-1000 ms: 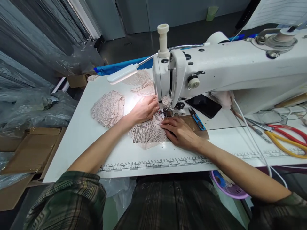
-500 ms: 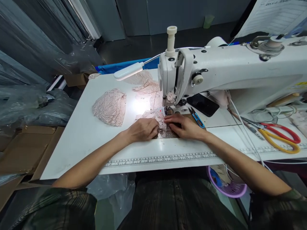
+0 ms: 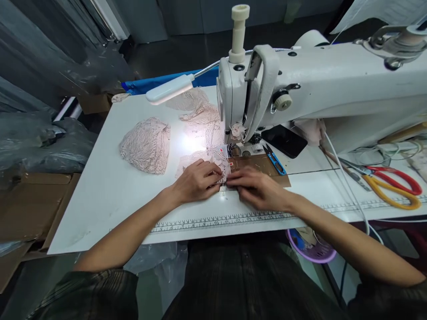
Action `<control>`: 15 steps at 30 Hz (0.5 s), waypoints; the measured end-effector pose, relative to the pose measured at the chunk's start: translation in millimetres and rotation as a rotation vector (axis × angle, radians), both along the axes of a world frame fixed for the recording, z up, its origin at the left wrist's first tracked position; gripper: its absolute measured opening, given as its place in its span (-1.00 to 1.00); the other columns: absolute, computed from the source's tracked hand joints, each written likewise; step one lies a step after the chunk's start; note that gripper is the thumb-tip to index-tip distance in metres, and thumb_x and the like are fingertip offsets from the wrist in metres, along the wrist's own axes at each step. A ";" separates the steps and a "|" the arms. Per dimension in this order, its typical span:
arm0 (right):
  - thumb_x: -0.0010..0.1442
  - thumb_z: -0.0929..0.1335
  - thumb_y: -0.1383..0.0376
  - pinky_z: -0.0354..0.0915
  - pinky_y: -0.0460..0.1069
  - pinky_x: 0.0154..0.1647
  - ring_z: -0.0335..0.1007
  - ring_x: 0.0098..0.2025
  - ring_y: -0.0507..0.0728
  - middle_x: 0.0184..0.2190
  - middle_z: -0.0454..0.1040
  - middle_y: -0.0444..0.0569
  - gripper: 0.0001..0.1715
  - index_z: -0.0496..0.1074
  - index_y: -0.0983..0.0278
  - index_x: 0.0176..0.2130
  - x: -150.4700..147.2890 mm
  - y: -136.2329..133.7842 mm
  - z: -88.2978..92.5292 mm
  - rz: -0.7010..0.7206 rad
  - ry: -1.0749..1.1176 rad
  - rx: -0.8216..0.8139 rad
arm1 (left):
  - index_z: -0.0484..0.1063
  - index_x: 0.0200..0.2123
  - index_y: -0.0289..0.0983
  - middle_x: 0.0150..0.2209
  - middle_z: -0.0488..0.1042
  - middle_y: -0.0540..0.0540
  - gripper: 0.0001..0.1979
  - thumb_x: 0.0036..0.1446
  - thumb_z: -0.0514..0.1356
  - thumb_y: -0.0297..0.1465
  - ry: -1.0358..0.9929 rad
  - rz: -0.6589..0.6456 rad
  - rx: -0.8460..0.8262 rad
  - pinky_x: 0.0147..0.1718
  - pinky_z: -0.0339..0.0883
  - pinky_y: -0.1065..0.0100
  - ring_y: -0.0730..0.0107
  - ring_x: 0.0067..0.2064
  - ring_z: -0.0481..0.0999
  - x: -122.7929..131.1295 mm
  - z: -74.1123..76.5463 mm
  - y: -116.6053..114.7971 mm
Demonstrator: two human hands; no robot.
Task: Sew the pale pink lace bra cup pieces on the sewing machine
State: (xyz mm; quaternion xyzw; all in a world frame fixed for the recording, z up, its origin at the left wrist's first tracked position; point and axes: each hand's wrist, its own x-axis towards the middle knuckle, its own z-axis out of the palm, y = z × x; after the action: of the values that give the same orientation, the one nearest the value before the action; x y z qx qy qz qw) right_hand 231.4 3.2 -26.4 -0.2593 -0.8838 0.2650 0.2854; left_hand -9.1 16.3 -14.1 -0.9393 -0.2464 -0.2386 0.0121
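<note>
A pale pink lace piece [image 3: 187,161] lies on the machine bed, its right end beside the presser foot [image 3: 233,151]. My left hand [image 3: 198,181] is closed, its curled fingers gripping the lace's front edge. From the right, my right hand [image 3: 260,187] reaches the same edge, fingers bent together at the lace; the exact pinch is partly hidden and slightly blurred. Both hands are in front of the needle area of the white sewing machine [image 3: 313,84]. Under the right fingers and behind them shows a brown plate [image 3: 256,165].
A gathered lace cup [image 3: 147,146] sits at the left, more lace [image 3: 202,113] behind. Blue thread snips [image 3: 275,161] and a black phone [image 3: 284,140] lie right of the needle. Red and yellow scissors [image 3: 393,189] are farther right. A lamp [image 3: 170,89] hangs over the table.
Both hands have come slightly nearer the table's front edge, and more of the lace and brown plate now shows. My right hand has drawn back from the presser foot. The camera view has shifted.
</note>
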 end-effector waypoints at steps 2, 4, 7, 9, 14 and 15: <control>0.21 0.23 0.44 0.33 0.13 0.06 0.38 0.01 0.17 -0.02 0.49 0.09 -0.59 0.48 0.28 0.00 4.9 18.9 1.7 -0.049 0.012 0.020 | 0.46 -0.34 -0.31 -0.26 0.57 -0.13 -0.92 0.17 0.16 -0.48 0.029 -0.015 0.065 -0.36 0.35 0.30 0.36 -0.33 0.50 0.6 0.0 0.0; 0.25 0.21 0.39 0.36 0.11 -0.06 0.41 -0.08 0.18 -0.02 0.46 0.15 -0.58 0.46 0.31 0.04 6.1 36.0 2.8 -0.107 -0.107 0.071 | 0.46 -0.34 -0.31 -0.22 0.58 -0.15 -0.92 0.17 0.15 -0.48 0.052 -0.038 0.097 -0.33 0.38 0.27 0.34 -0.31 0.51 1.2 -0.3 0.3; 0.28 0.22 0.33 0.33 0.06 -0.24 0.36 -0.26 0.16 -0.08 0.44 0.14 -0.55 0.40 0.26 0.13 1.3 48.7 3.0 -0.107 -0.336 0.172 | 0.45 -0.33 -0.31 -0.14 0.58 -0.19 -0.92 0.17 0.15 -0.47 0.056 -0.056 0.102 -0.23 0.46 0.22 0.29 -0.21 0.55 1.4 -2.4 1.3; 0.29 0.22 0.32 0.29 0.04 -0.28 0.31 -0.29 0.15 -0.13 0.44 0.12 -0.55 0.40 0.24 0.13 -2.9 49.1 1.9 -0.118 -0.398 0.223 | 0.44 -0.33 -0.32 -0.12 0.58 -0.19 -0.93 0.16 0.14 -0.48 0.037 -0.060 0.086 -0.19 0.49 0.21 0.28 -0.16 0.57 1.0 -4.9 2.2; 0.28 0.22 0.34 0.32 0.03 -0.23 0.31 -0.22 0.15 -0.08 0.39 0.14 -0.58 0.44 0.25 0.09 -2.3 44.6 -5.6 -0.156 -0.293 0.220 | 0.43 -0.24 -0.32 -0.10 0.58 -0.19 -0.91 0.17 0.16 -0.49 -0.042 -0.100 0.042 -0.16 0.55 0.21 0.26 -0.10 0.59 -0.7 -8.4 5.0; 0.28 0.22 0.35 0.33 0.04 -0.21 0.33 -0.20 0.15 -0.05 0.38 0.15 -0.58 0.44 0.26 0.08 -0.3 44.4 -6.9 -0.158 -0.260 0.188 | 0.42 -0.21 -0.32 -0.10 0.58 -0.20 -0.89 0.17 0.16 -0.49 -0.056 -0.109 0.038 -0.16 0.55 0.20 0.25 -0.09 0.59 -1.0 -8.3 5.7</control>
State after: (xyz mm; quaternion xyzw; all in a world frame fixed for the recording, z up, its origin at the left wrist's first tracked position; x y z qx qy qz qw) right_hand 231.1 47.7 -33.2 -0.3320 -0.9111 0.1220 0.2115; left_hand -10.1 21.9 -22.4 -0.9438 -0.1907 -0.2699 0.0101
